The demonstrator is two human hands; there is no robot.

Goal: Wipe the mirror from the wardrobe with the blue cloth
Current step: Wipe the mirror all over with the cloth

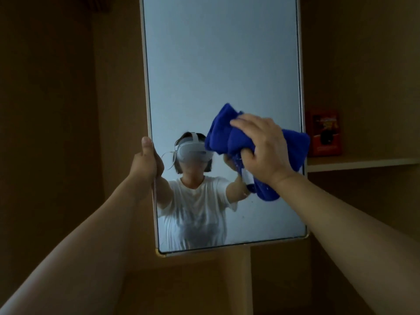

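Observation:
A tall framed mirror (218, 64) hangs upright in front of the brown wardrobe. My left hand (147, 162) grips its left edge, thumb up along the frame. A bunched blue cloth (225, 135) lies against the glass on the right half, about mid-height. My right hand (261, 146) holds the cloth and presses it onto the mirror, fingers curled into the fabric. The cloth's lower end hangs below my wrist. The glass reflects a person in a white shirt wearing a headset.
A wardrobe shelf (363, 163) runs to the right of the mirror, with a red box (323, 133) standing on it close to the mirror's edge. Brown panels surround the mirror, and a vertical wooden post (247, 280) stands below it.

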